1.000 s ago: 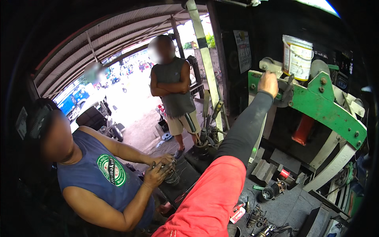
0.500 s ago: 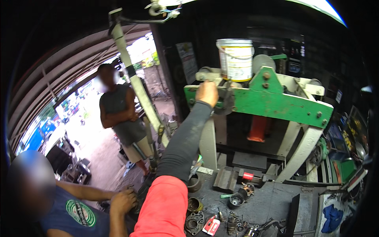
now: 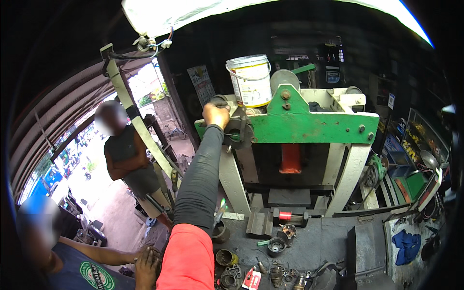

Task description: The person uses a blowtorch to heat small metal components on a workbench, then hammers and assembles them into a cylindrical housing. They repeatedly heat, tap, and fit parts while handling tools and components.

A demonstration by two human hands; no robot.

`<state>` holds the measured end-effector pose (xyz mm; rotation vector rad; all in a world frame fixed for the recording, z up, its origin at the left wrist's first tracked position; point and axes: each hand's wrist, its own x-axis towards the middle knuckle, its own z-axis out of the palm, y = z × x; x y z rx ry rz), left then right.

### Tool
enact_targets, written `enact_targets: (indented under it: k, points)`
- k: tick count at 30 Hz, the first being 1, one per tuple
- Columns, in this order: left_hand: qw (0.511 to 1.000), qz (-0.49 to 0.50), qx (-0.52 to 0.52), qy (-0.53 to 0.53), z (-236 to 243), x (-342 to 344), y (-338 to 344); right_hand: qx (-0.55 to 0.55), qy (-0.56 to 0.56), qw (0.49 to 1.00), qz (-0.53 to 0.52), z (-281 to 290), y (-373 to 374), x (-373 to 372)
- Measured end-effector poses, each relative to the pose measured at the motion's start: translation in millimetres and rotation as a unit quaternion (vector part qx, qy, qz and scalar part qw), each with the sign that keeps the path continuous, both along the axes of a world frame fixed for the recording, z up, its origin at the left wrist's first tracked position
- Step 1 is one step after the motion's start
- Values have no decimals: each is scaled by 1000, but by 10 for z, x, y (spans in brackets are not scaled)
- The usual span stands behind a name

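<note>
My left hand (image 3: 216,115) reaches up and forward, in a black arm sleeve under a red shirt sleeve. It is closed at the left end of the green beam (image 3: 316,128) of a press frame. What its fingers grip there is hidden. Just right of my wrist, a dark round metal part (image 3: 238,131) sits against the beam. A white bucket (image 3: 251,83) with a wire handle and a yellow-edged label stands on the frame, right of my hand. My right hand is out of view.
Below the frame, a bench (image 3: 309,241) holds a vise (image 3: 290,218), a can (image 3: 224,257), metal cups and loose parts. At lower left, a co-worker in a blue top (image 3: 94,266) has hands near my arm. Another person (image 3: 128,157) stands behind with folded arms. A blue cloth (image 3: 406,245) lies at right.
My view has turned to the right, so the frame and bucket sit further left in it. My left hand stays closed at the beam's left end. The co-worker's hands have come closer together.
</note>
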<state>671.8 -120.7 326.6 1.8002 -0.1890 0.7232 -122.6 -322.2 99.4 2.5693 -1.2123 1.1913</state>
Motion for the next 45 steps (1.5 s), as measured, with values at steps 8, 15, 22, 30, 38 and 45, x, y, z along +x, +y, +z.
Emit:
enact_targets:
  k: [8, 15, 22, 30, 38, 45]
  points:
    - [942, -199, -77, -257, 249, -1460, 4, -30, -35, 998, 53, -236, -141, 2]
    - [927, -352, -127, -12, -816, -3984, 651, 33, -40, 984, 168, -200, -157, -237]
    - [803, -249, -434, 325, -2370, -5595, 1380, 246, 38, 832, 496, -183, 760, 549]
    - [771, -187, -461, 397, -3781, -6294, 1764, 271, 158, 792, 523, -580, 1674, 1323]
    - [806, -267, -302, 434, -4044, -6143, 1622, 312, 180, 797, 485, -747, 1716, 1421]
    - [819, -231, -273, 448, -3995, -6171, 1568, 285, 183, 807, 484, -761, 1778, 1399]
